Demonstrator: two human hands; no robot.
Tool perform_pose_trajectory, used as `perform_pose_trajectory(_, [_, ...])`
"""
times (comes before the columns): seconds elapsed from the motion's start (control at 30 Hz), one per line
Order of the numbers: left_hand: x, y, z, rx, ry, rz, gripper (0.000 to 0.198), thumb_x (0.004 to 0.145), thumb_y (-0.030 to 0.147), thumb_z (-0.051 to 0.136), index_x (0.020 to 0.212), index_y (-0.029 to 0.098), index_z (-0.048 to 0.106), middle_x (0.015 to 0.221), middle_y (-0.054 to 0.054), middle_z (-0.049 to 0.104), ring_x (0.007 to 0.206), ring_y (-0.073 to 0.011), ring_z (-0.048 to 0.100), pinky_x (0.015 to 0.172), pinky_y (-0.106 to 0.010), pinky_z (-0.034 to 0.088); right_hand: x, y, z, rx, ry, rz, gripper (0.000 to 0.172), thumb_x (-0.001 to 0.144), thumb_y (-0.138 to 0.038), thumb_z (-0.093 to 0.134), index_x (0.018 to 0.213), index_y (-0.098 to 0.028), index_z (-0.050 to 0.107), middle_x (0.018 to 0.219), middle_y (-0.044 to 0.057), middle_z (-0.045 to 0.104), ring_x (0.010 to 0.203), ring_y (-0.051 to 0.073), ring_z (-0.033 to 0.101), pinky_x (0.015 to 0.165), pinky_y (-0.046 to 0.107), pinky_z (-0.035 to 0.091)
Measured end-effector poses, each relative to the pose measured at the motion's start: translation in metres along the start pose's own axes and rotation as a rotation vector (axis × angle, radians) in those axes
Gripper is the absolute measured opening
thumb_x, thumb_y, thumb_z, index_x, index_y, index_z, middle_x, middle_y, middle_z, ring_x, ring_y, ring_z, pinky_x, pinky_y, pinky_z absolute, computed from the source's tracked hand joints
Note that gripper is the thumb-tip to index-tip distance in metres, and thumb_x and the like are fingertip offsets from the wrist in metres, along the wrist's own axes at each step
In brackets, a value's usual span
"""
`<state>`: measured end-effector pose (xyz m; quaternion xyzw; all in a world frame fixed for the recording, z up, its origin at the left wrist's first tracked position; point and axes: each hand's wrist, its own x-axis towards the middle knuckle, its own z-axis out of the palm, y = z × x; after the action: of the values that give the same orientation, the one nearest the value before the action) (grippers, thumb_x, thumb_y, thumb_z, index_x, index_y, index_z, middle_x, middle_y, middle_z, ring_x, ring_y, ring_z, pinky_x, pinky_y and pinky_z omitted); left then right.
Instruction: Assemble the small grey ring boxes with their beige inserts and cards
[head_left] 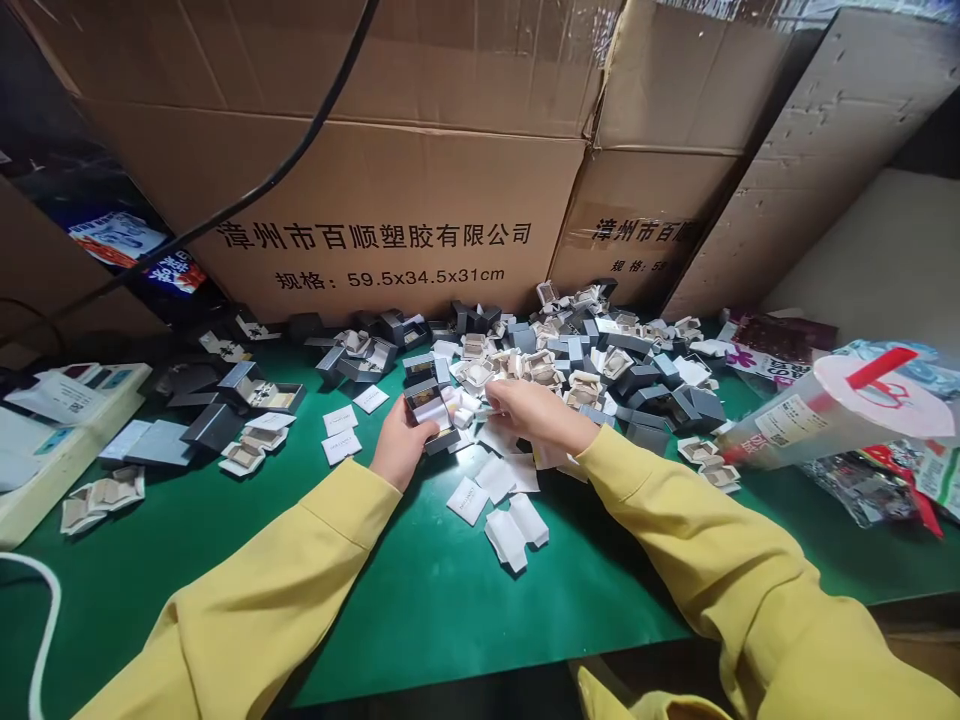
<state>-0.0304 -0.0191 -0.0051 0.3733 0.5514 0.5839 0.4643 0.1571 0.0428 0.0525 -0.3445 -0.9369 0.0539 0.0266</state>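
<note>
My left hand (400,442) is closed around a small dark grey jewellery box (429,410), its lid raised and a pale lining showing inside. To the right of it, my right hand (541,412) has its fingers bent together at the near edge of the pile of white inserts (476,375); whatever they pinch is hidden. Below the hands lie a white printed card (467,500) and an unfolded white insert (517,530). Two more small cards (341,447) rest left of my left hand.
A heap of grey boxes and inserts (637,370) spreads along the back of the green table (450,620). Open boxes (262,392) stand at left. A tilted drink cup (810,415) and snack packets (870,485) are at right. Large cartons (360,190) wall off the back; a black cable (300,150) hangs in front.
</note>
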Motion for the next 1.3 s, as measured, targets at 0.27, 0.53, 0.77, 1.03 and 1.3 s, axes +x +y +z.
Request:
perform_pose_trajectory(0.27, [0.000,-0.002,-0.001,-0.004,-0.020,0.003,0.048,0.055,0.012,0.062,0.102,0.018,0.053,0.105,-0.007,0.064,0.096,-0.0234,0.060,0.081,-0.037,0.048,0.003,0.002,0.007,0.071,0.329,-0.011,0.012,0.083,-0.022,0.052,0.087,-0.019,0.063,0.104,0.008,0.061,0.098,0.021,0.049,0.076,0.032,0.039])
perform_pose_trajectory(0.53, [-0.003,0.006,0.002,-0.051,-0.026,-0.020,0.048,0.053,0.011,0.064,0.099,0.016,0.053,0.101,-0.007,0.063,0.092,-0.0229,0.060,0.079,-0.037,0.049,0.006,-0.007,0.022,0.420,0.717,0.017,0.023,0.090,-0.023,0.037,0.106,-0.016,0.052,0.095,0.008,0.060,0.079,0.015,0.055,0.069,0.028,0.046])
perform_pose_trajectory(0.77, [-0.009,0.008,0.006,-0.072,-0.266,-0.060,0.060,0.055,0.010,0.066,0.110,0.018,0.046,0.104,-0.007,0.060,0.091,-0.0224,0.060,0.076,-0.036,0.051,0.002,-0.017,0.052,0.370,0.669,-0.340,0.030,0.089,-0.017,0.037,0.117,-0.018,0.048,0.096,0.008,0.059,0.084,0.013,0.056,0.070,0.025,0.049])
perform_pose_trajectory(1.03, [-0.014,0.007,0.010,0.035,-0.342,-0.070,0.062,0.060,0.014,0.064,0.118,0.022,0.044,0.108,-0.007,0.058,0.090,-0.0225,0.060,0.070,-0.034,0.054,0.000,-0.022,0.050,0.294,0.756,-0.421,0.018,0.089,-0.019,0.040,0.095,-0.015,0.056,0.090,0.009,0.063,0.085,0.013,0.059,0.072,0.025,0.051])
perform_pose_trajectory(1.3, [-0.015,0.008,0.011,0.043,-0.342,-0.053,0.050,0.063,0.019,0.065,0.110,0.022,0.050,0.108,-0.006,0.057,0.094,-0.0229,0.059,0.072,-0.034,0.055,0.001,-0.018,0.060,0.133,0.713,-0.314,0.021,0.085,-0.018,0.045,0.097,-0.021,0.063,0.096,0.007,0.060,0.084,0.014,0.054,0.071,0.026,0.046])
